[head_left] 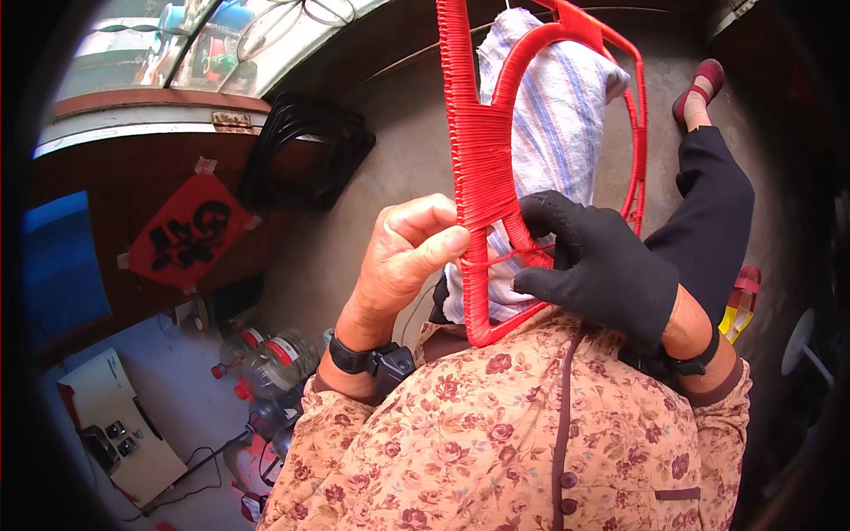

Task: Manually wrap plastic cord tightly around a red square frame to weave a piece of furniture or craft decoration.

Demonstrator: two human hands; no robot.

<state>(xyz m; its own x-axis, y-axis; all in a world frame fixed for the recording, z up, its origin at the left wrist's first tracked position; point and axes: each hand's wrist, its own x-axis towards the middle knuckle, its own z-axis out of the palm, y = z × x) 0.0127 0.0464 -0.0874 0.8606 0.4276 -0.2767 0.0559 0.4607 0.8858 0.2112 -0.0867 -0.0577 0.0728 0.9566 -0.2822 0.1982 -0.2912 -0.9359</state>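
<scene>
A frame [482, 168] wound closely with red cord stands upright in front of my body. My bare left hand [412, 252] is closed at its left bar, thumb and forefinger pinching the red cord [503, 257] against the winding. From there a loose stretch of cord crosses the gap toward my right hand [611, 265], which wears a black glove. The gloved fingers curl around the lower inner loop, with the cord running in among them; the fingertips are partly hidden. Behind the frame hangs a white cloth [558, 124] with blue stripes.
At the left lie several clear plastic bottles [279, 358] and a white box-like appliance [119, 425]. A black frame-like object [301, 150] leans below the window. My outstretched leg [713, 195] is at the right, near a red slipper [745, 288].
</scene>
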